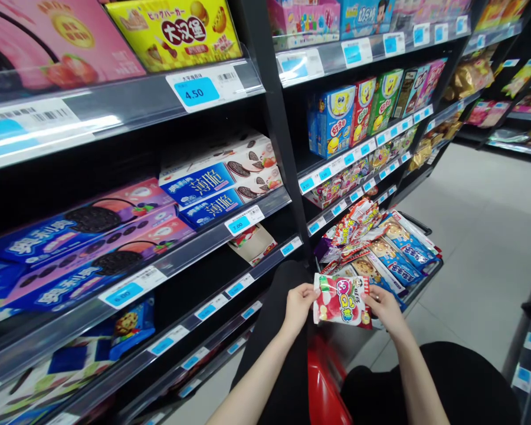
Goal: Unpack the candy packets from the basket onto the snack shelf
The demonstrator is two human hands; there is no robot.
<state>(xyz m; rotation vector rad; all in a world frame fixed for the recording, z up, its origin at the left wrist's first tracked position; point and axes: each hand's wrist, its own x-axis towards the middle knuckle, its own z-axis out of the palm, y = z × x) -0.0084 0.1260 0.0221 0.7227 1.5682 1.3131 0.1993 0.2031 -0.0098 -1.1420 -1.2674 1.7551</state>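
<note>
Between my two hands is a red and white candy bag [343,300] with a colourful printed front, held up over my lap. My left hand [300,304] pinches its left edge between thumb and fingers. At the right edge, my right hand [386,308] grips the same bag. Just beyond it sits a cart [427,282] loaded with blue cookie packs [392,258] and red and white candy bags [358,224]. The bag partly covers the nearest cookie packs.
Shelves on the left hold Oreo boxes [115,254], blue and white thin cookie boxes [221,177] and a yellow snack box [177,29]. Farther along stand SpongeBob boxes [336,118]. A red plastic seat [325,378] shows between my legs. Tiled floor [473,206] runs along the right.
</note>
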